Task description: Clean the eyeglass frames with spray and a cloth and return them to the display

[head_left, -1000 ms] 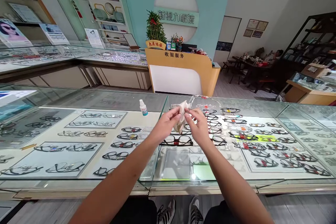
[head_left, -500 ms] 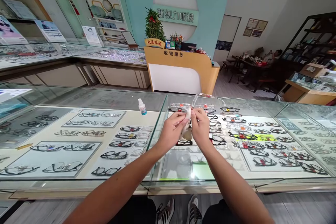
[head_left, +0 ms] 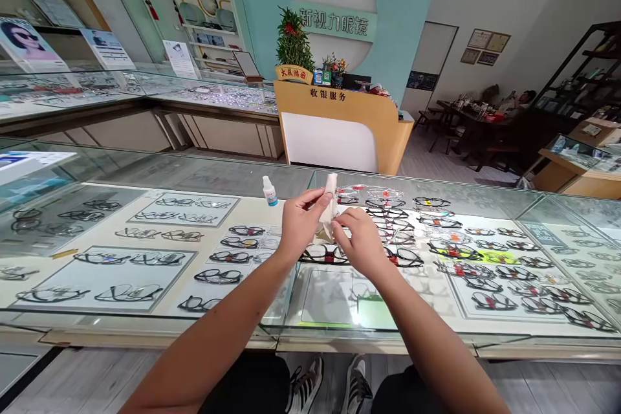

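Observation:
My left hand (head_left: 303, 220) is closed, pinching a pale cleaning cloth (head_left: 331, 187) that stands up between thumb and fingers. Just right of it, my right hand (head_left: 361, 239) has its fingertips pressed together at the cloth's lower edge. Clear-framed eyeglasses (head_left: 359, 187) with a red mark show beyond the fingers; the cloth and hands hide the rest, and the right fingers appear to grip them. Both hands are above the glass display counter (head_left: 325, 297). To their left, a small white spray bottle (head_left: 270, 191) with a blue lower part stands upright on the counter.
Many spectacle frames (head_left: 492, 301) lie in rows under the counter glass, on both sides of a glass divider. A wooden cashier desk (head_left: 339, 110) with a plant (head_left: 294, 42) stands beyond. More display cases (head_left: 218, 100) run along the left. A person sits far back right.
Both hands have shifted left, and the right hand now sits lower than the left. The cloth stands higher between them. The clear eyeglasses have moved left and lower. The camera view has turned slightly.

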